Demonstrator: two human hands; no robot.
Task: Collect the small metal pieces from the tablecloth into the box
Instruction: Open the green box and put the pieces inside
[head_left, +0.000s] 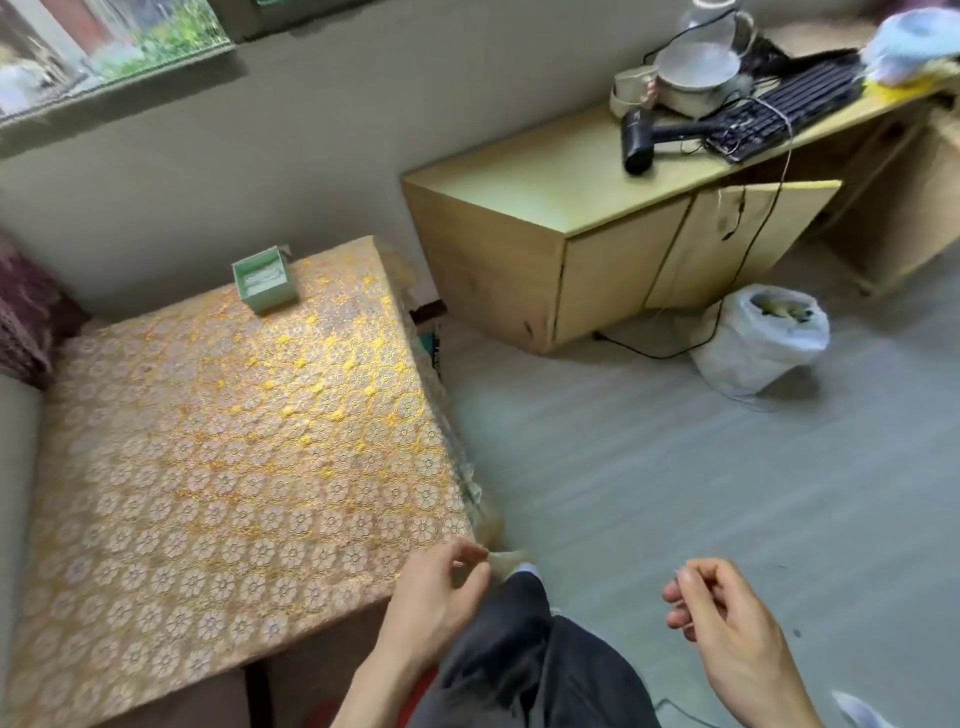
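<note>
Left hand and right hand curl thumb to fingertips; whether either pinches metal pieces I cannot tell. Probably light, stiff, slippery: pinch by fingertips. Box sits well beyond the left hand on the tablecloth.

Left hand: back turned to the camera, fingers curled inward, thumb tip close to the forefinger. Whether anything sits between them cannot be made out.
Left forearm: bare, rising from the lower edge, angled up and rightward.
Right hand: well apart from the left, fingers curled, thumb against the forefinger. Any pinched thing is too blurred to tell.
Right forearm: bare, entering from the lower right.
</note>
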